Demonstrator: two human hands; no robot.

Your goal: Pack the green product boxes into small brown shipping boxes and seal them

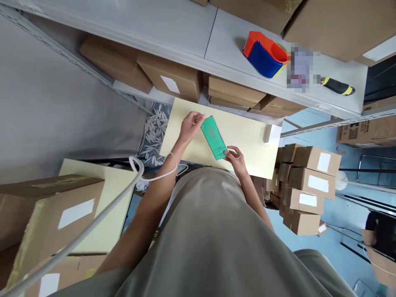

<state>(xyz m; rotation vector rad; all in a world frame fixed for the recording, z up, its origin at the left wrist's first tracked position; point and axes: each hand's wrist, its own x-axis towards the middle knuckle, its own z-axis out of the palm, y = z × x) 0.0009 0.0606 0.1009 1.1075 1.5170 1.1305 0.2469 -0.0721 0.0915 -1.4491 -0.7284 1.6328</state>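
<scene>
A flat green packet (213, 137) lies slanted over a pale yellow table top (247, 140). My left hand (190, 125) pinches its upper end with closed fingers. My right hand (235, 157) grips its lower end, fingers curled on the edge. A white cord (154, 175) loops around my left forearm.
A small white-ended block (270, 134) sits at the table's right side. Brown cardboard boxes (306, 185) are stacked at the right, more at the lower left (49, 214) and under the grey shelf (173, 78). An orange and blue tape dispenser (264, 53) and a black-yellow tool (337, 86) rest on the shelf. White pieces (154, 132) lie beside the table.
</scene>
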